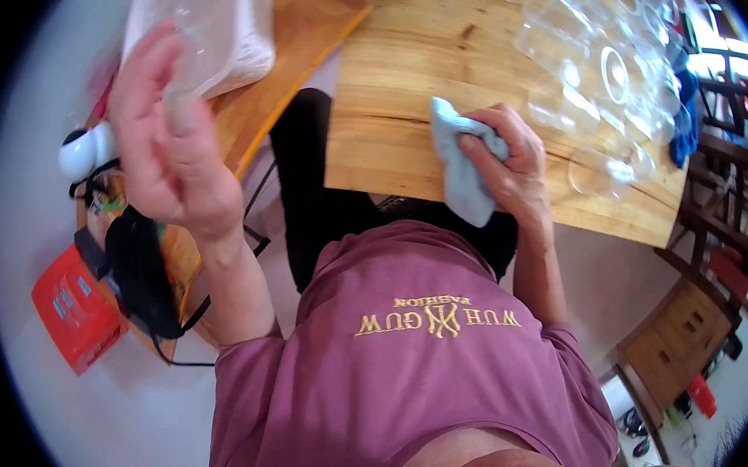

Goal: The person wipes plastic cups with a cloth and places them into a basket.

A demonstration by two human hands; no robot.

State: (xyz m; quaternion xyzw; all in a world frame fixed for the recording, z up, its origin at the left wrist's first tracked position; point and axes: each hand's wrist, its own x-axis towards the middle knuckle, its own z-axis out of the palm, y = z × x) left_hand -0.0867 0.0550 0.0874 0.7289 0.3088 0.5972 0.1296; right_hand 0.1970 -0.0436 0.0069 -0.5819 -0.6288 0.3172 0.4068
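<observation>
Cloth (463, 181) is bunched in the curled right hand (515, 155) by the tabletop (392, 112) edge, probably for firm control; the left hand (166, 152), loosely spread, holds nothing.

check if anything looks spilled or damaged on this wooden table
No spill stands out. A dark, crack-like line in the wooden table, left of the light-blue cloth in the right hand, looks odd, though it may be just grain.

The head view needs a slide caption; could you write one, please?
Right hand grips a light-blue cloth at a wooden table bearing clear cups; left hand empty.
</observation>
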